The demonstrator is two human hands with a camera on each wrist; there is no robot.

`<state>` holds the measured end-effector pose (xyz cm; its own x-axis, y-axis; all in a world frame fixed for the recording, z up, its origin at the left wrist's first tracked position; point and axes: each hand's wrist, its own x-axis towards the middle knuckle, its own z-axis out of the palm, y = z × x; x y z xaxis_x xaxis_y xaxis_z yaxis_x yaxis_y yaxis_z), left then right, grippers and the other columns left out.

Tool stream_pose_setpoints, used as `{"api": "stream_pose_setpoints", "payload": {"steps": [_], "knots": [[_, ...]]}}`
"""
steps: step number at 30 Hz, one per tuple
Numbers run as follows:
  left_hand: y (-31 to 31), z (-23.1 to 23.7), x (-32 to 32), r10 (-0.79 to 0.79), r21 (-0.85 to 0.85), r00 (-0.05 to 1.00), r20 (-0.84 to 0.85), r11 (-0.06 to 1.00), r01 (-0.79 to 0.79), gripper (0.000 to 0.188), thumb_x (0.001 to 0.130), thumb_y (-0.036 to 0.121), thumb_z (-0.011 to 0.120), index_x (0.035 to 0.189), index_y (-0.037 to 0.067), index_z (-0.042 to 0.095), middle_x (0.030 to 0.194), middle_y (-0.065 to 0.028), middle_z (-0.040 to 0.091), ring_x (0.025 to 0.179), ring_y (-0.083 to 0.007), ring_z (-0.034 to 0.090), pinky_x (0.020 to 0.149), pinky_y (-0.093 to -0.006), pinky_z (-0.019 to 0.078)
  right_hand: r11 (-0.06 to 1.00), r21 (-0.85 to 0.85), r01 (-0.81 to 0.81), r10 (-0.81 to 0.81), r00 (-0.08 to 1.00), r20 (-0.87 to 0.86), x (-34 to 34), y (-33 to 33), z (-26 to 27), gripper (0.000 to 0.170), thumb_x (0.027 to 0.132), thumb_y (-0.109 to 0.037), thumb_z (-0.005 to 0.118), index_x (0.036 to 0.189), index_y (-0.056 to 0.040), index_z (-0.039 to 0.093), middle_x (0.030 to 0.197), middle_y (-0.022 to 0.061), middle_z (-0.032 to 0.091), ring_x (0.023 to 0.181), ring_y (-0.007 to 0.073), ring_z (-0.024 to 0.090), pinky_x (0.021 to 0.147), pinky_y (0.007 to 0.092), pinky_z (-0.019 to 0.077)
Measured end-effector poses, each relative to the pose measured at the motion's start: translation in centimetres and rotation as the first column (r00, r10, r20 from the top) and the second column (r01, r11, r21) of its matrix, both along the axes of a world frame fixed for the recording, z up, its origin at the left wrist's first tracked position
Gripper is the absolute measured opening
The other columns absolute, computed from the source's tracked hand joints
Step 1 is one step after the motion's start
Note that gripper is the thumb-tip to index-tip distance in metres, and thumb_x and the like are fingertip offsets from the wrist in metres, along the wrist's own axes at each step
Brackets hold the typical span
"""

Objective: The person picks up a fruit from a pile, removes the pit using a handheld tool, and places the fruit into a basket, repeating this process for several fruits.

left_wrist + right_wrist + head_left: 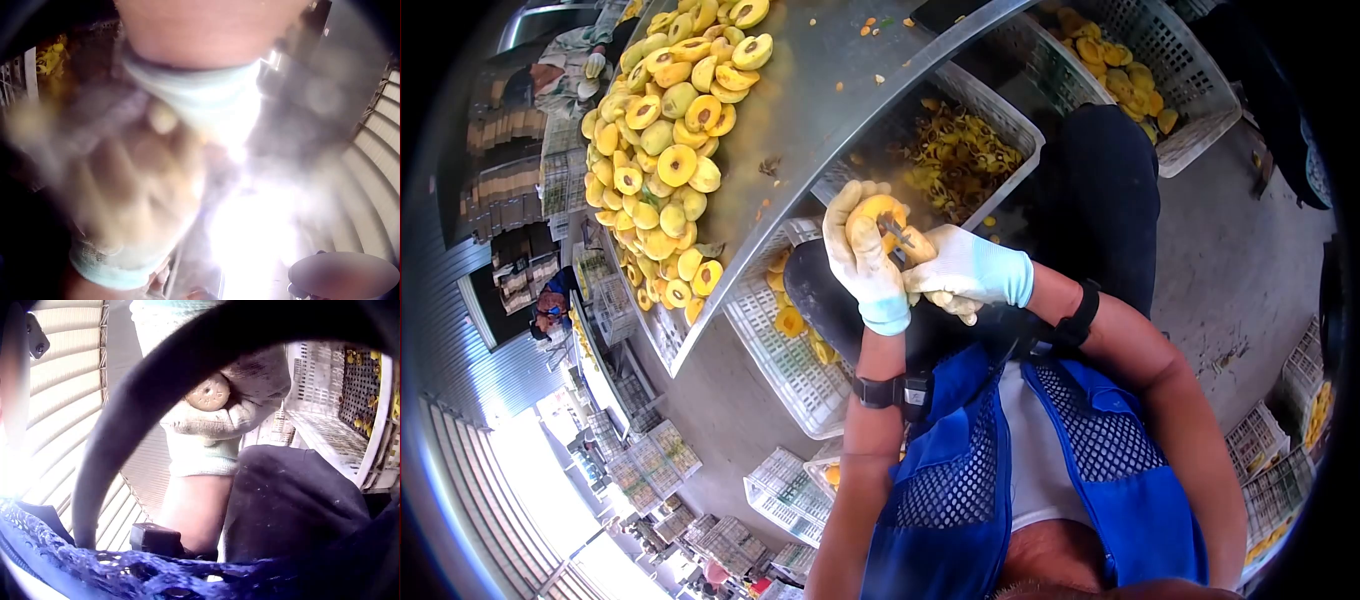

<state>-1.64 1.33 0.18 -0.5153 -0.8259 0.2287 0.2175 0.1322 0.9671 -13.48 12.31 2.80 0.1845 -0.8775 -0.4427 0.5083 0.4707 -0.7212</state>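
My gloved left hand (862,250) holds a yellow fruit piece (870,208) in curled fingers, above my lap. From the right, my gloved right hand (968,268) grips a tool whose dark metal tip (892,226) is against the fruit. In the right wrist view, the tool's round handle end (209,392) shows between the curled fingers (206,422) of that hand. Both gloves are blurred in the left wrist view, where a pale blue cuff (112,272) is visible at lower left. How deep the tip sits in the fruit is hidden.
Halved yellow fruit (670,150) is heaped on a metal table (800,95) at upper left. Beside my knees stand a crate (1035,135) of dark yellow scraps and a white crate (800,390) with fruit pieces. Another fruit crate (1200,125) is at upper right.
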Motion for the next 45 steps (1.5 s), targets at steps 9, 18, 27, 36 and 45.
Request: {"api": "stream_pose_setpoints", "payload": {"steps": [9,18,27,36,45], "knots": [[-1.9,5.6,2.4,-0.224,0.058,0.833,0.506,0.972,0.226,0.065,0.088,0.019,0.080,0.141,-0.007,0.054,0.123,-0.0156,0.069,0.104,-0.0206,0.070,0.094,-0.0315,0.0577,0.999,0.031,-0.042,0.048,0.975,-0.219,1.0,-0.4,0.4,0.026,0.086,-0.024,0.072,0.086,0.0005,0.065,0.058,0.0050,0.057,0.036,0.0163,0.054,0.035,0.0305,0.0474],[1.0,1.3,1.9,0.093,-0.206,0.958,0.272,0.978,-0.037,0.053,0.090,0.012,0.069,0.136,-0.008,0.053,0.124,-0.0189,0.066,0.109,-0.0242,0.067,0.100,-0.0362,0.0544,0.996,-0.044,-0.077,0.067,0.979,-0.193,1.3,-0.4,-1.6,0.019,0.083,-0.019,0.071,0.083,0.0001,0.067,0.055,0.0031,0.053,0.036,0.0145,0.051,0.034,0.0320,0.0474],[0.8,3.0,1.5,-0.055,0.055,0.961,0.270,0.998,0.042,0.043,0.089,0.005,0.067,0.130,-0.008,0.061,0.123,-0.0148,0.068,0.107,-0.0191,0.066,0.097,-0.0303,0.0539,0.989,0.065,-0.133,0.136,0.990,-0.031,0.3,0.2,0.5,0.019,0.082,-0.018,0.071,0.083,-0.0001,0.066,0.056,0.0036,0.052,0.035,0.0152,0.049,0.036,0.0327,0.0477],[-1.6,3.8,0.8,-0.339,0.310,0.915,0.217,0.913,0.265,0.053,0.106,0.044,0.060,0.114,-0.008,0.065,0.104,-0.0226,0.073,0.085,-0.0267,0.073,0.078,-0.0366,0.0610,0.992,0.047,-0.119,0.114,0.988,0.100,-0.1,0.7,0.1,0.023,0.089,-0.019,0.072,0.090,0.0029,0.068,0.054,-0.0004,0.047,0.035,0.0112,0.042,0.035,0.0309,0.0414],[-2.6,2.1,-0.8,-0.439,0.438,0.899,0.010,0.810,0.391,0.037,0.100,0.033,0.069,0.099,-0.005,0.068,0.094,-0.0231,0.072,0.074,-0.0295,0.071,0.069,-0.0383,0.0595,0.994,-0.012,-0.112,0.111,0.963,0.247,-0.2,1.1,-0.3,0.026,0.097,-0.020,0.071,0.092,0.0055,0.068,0.052,-0.0026,0.043,0.035,0.0098,0.040,0.033,0.0290,0.0369]]}}
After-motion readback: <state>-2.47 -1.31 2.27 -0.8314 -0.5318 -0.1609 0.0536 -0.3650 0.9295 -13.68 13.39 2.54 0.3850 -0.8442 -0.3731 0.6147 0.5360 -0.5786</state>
